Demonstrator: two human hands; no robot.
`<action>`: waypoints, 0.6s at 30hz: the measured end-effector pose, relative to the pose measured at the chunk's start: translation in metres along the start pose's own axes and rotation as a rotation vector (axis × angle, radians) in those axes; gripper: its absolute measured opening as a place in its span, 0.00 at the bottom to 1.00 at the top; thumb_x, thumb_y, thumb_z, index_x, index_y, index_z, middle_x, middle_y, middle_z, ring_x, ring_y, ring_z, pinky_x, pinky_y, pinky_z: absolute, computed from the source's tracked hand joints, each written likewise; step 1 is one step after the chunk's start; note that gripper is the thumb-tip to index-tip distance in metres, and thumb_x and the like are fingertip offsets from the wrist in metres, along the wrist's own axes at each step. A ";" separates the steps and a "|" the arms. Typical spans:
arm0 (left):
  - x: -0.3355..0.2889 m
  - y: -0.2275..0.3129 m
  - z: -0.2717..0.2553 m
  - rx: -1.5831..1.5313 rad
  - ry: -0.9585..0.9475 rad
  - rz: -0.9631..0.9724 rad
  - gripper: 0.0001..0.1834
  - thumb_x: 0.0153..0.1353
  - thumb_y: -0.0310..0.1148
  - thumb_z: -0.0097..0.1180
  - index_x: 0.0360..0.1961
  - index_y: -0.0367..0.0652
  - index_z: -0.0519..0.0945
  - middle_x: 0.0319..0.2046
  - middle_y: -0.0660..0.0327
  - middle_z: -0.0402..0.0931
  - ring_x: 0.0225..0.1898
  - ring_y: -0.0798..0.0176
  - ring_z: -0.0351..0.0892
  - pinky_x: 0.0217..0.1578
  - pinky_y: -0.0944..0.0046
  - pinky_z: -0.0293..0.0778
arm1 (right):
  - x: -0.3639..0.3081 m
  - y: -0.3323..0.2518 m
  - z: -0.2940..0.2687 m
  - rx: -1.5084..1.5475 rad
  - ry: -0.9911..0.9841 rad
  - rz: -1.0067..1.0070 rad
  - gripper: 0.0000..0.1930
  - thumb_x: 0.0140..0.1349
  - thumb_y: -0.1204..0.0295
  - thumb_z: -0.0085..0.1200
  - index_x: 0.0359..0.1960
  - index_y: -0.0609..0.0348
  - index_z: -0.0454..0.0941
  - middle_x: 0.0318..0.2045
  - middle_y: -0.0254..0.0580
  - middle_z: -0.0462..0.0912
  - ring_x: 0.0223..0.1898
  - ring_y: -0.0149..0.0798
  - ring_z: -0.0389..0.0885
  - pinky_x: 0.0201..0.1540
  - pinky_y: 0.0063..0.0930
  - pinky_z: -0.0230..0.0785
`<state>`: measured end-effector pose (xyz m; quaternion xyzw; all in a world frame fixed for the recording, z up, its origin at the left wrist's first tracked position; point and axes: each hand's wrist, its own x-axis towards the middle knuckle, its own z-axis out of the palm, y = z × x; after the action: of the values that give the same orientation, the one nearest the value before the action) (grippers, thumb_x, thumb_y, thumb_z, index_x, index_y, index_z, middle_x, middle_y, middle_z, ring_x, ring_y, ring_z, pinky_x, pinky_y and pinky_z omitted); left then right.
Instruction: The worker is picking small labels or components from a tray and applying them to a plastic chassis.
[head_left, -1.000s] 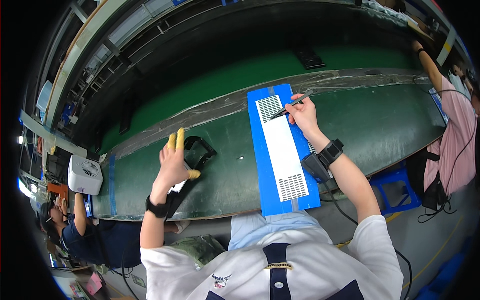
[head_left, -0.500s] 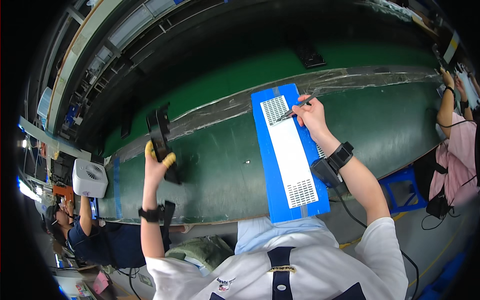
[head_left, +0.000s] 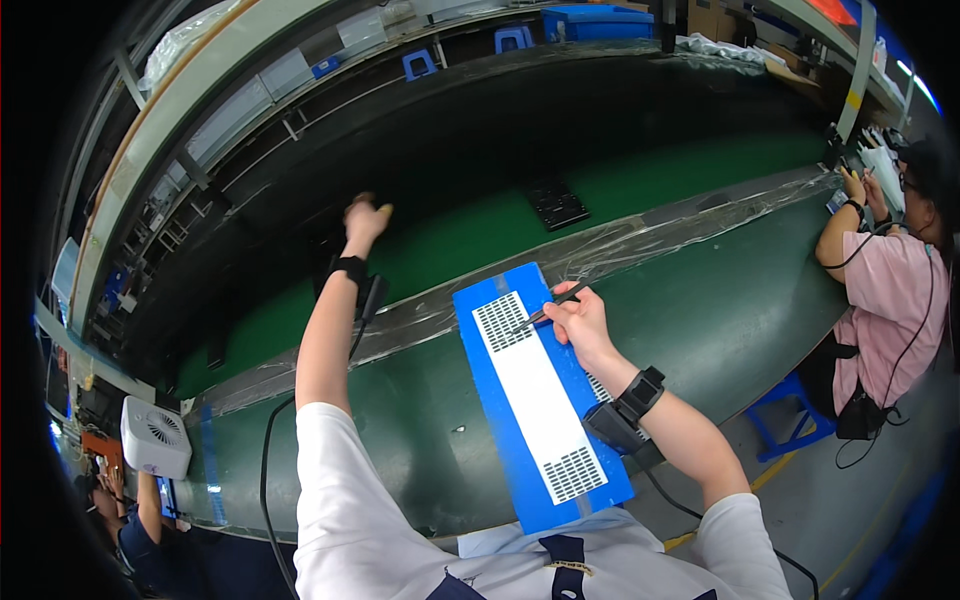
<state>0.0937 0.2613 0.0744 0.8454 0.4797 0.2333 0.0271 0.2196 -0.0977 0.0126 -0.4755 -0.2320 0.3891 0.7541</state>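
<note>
My right hand (head_left: pixel 580 322) pinches dark tweezers (head_left: pixel 548 308). Their tips rest at or just above a grid of small black labels (head_left: pixel 505 322) on a white sheet (head_left: pixel 540 400). That sheet lies on a long blue board (head_left: pixel 540 512), which has a second label grid (head_left: pixel 573 474) at its near end. My left hand (head_left: pixel 367 222) reaches out over the green conveyor belt, smeared by motion, with yellow finger covers partly showing. Beside it is a dim dark shape (head_left: pixel 325 243) on the belt; whether my fingers touch it is hidden.
A black part (head_left: pixel 558 205) lies on the belt farther right. Near me runs the green worktable (head_left: pixel 700 290), with a white fan (head_left: pixel 155 438) at its left end. Co-workers sit at both sides, one in a pink top (head_left: pixel 890 290). A cable (head_left: pixel 265 480) hangs by my left arm.
My left hand has moved forward from over the table to over the belt; the black part it held no longer shows clearly in it. My right hand stays at the label grid. The view has shifted.
</note>
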 end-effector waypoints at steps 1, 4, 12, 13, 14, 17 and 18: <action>0.001 0.027 0.018 -0.096 0.027 0.214 0.21 0.45 0.33 0.51 0.43 0.38 0.69 0.41 0.49 0.69 0.46 0.52 0.67 0.48 0.62 0.62 | 0.002 0.001 -0.001 0.012 0.008 -0.011 0.12 0.48 0.83 0.48 0.34 0.63 0.61 0.13 0.37 0.71 0.09 0.23 0.61 0.09 0.15 0.48; -0.012 0.104 0.049 -0.123 -0.126 0.601 0.26 0.40 0.18 0.39 0.45 0.42 0.67 0.45 0.49 0.65 0.47 0.51 0.64 0.47 0.59 0.63 | 0.006 0.000 -0.005 0.011 0.030 -0.065 0.12 0.48 0.83 0.48 0.34 0.62 0.61 0.14 0.38 0.72 0.09 0.22 0.61 0.09 0.15 0.48; -0.043 0.178 0.069 0.128 -0.280 0.723 0.17 0.42 0.20 0.47 0.38 0.41 0.72 0.37 0.54 0.70 0.43 0.54 0.67 0.43 0.58 0.64 | 0.002 0.000 -0.003 -0.049 0.044 -0.111 0.11 0.48 0.84 0.47 0.33 0.61 0.61 0.15 0.37 0.73 0.10 0.21 0.61 0.09 0.14 0.48; -0.042 0.172 0.067 0.211 -0.239 0.787 0.15 0.41 0.22 0.49 0.35 0.41 0.73 0.34 0.55 0.71 0.41 0.55 0.68 0.40 0.59 0.65 | 0.001 -0.001 -0.002 -0.051 0.033 -0.116 0.12 0.48 0.85 0.47 0.33 0.61 0.61 0.16 0.37 0.73 0.11 0.21 0.63 0.10 0.13 0.50; -0.042 0.165 0.064 0.295 -0.199 0.850 0.13 0.41 0.25 0.52 0.32 0.41 0.74 0.31 0.56 0.71 0.38 0.56 0.70 0.36 0.60 0.66 | 0.000 -0.002 0.000 -0.051 0.022 -0.120 0.12 0.48 0.85 0.47 0.33 0.61 0.61 0.17 0.37 0.73 0.13 0.21 0.65 0.12 0.12 0.52; -0.055 0.147 0.046 0.227 -0.079 0.874 0.09 0.42 0.27 0.53 0.28 0.42 0.74 0.28 0.59 0.71 0.34 0.57 0.70 0.32 0.61 0.66 | 0.003 0.004 -0.003 -0.019 0.060 -0.152 0.13 0.47 0.86 0.47 0.33 0.62 0.61 0.19 0.38 0.74 0.19 0.23 0.71 0.19 0.12 0.59; -0.063 0.140 0.034 0.126 -0.008 0.856 0.08 0.42 0.26 0.52 0.28 0.42 0.74 0.28 0.58 0.70 0.34 0.57 0.70 0.32 0.60 0.66 | 0.003 0.005 -0.003 -0.008 0.055 -0.146 0.13 0.47 0.86 0.47 0.33 0.62 0.61 0.19 0.38 0.74 0.19 0.23 0.71 0.19 0.12 0.59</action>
<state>0.1925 0.1405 0.0589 0.9690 0.0991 0.1906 -0.1220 0.2218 -0.0956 0.0064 -0.4709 -0.2469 0.3189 0.7846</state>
